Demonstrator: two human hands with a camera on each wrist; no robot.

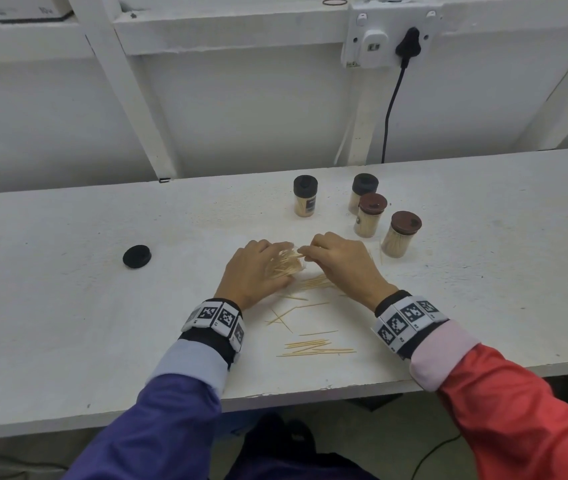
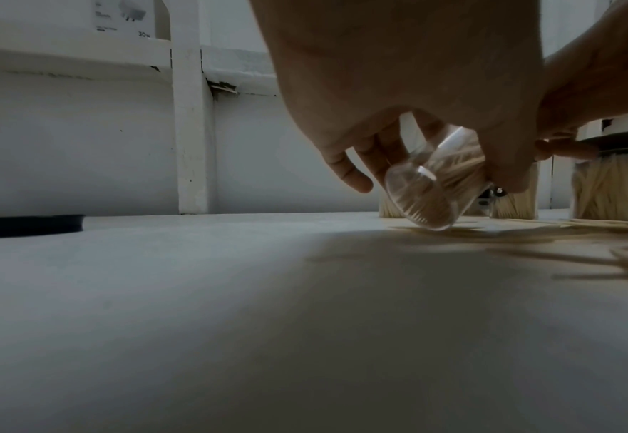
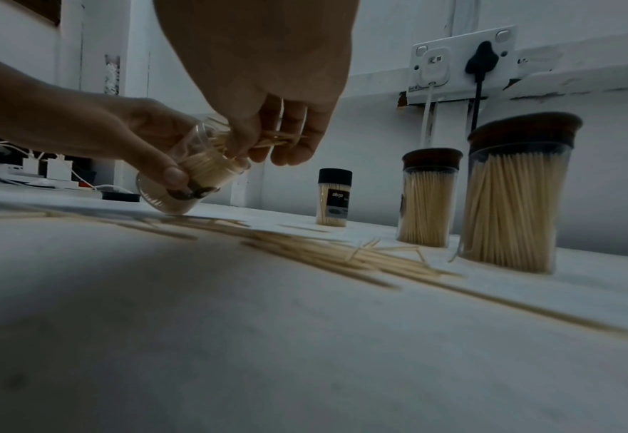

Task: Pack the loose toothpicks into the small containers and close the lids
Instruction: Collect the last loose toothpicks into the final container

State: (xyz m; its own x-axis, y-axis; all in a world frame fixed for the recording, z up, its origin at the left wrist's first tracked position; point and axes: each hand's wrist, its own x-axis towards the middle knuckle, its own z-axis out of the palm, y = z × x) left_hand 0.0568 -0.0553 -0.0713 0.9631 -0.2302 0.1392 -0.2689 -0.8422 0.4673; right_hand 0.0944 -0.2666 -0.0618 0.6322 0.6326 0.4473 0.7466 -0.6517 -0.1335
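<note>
Head view shows both hands meeting near the middle of the white painted counter [image 1: 68, 341]. The left hand [image 1: 255, 270] curls its fingers and thumb round a small clear plastic container [image 2: 425, 193], tilted with its base on the counter and its open mouth toward the right hand, probably so the sticks slide in lengthwise. The right hand [image 1: 339, 259] pinches a small bunch of pale wooden toothpicks [image 3: 275, 139] at that mouth, feeding them in. The container looks largely filled already.

More loose toothpicks [image 1: 310, 348] lie scattered between the wrists and toward the front edge, so this filling is not done. The container's likely lid, a round black cap [image 1: 136, 257], lies well apart toward the left end. Four lidded, filled containers [image 1: 369, 214], two black-capped and two brown-capped, stand grouped toward the back edge on the right, seemingly set aside as finished.
</note>
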